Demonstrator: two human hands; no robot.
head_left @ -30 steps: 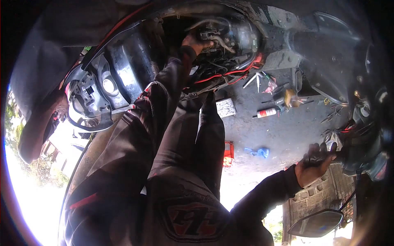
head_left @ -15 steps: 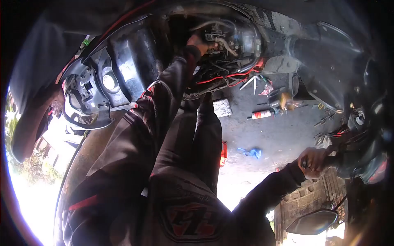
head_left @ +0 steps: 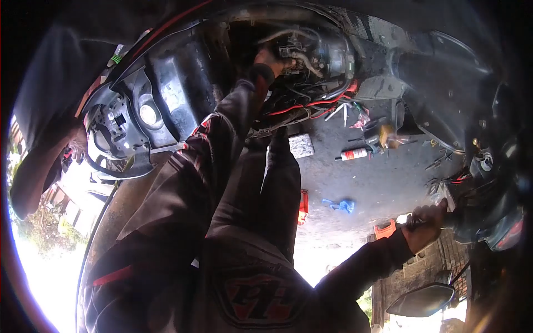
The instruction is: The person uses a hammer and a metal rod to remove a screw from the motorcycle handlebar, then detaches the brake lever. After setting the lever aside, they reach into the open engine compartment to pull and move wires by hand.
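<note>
My left hand [head_left: 270, 60] reaches into the open engine bay of a scooter, against the carburetor [head_left: 297, 54] and its hoses. The fingers are curled there, and their tips are partly hidden among the parts. Out to the right, my right hand [head_left: 424, 226] is wrapped around the handlebar grip [head_left: 448, 218], with the wrist bent low. Red cables [head_left: 297, 106] run along the frame below the engine bay. To the left of my left arm is the glossy black storage compartment [head_left: 180, 77].
Another person's hand [head_left: 78, 145] is by the scooter's rear at left. On the floor lie a white-and-red tube [head_left: 354, 154], a blue cloth [head_left: 340, 205], a speckled board [head_left: 301, 145] and scattered tools. A mirror [head_left: 422, 299] juts out at lower right.
My right hand has rotated on the handlebar grip, its wrist dropping and its fingers turning upward. An orange object now shows beside it. My left hand stays in almost the same place.
</note>
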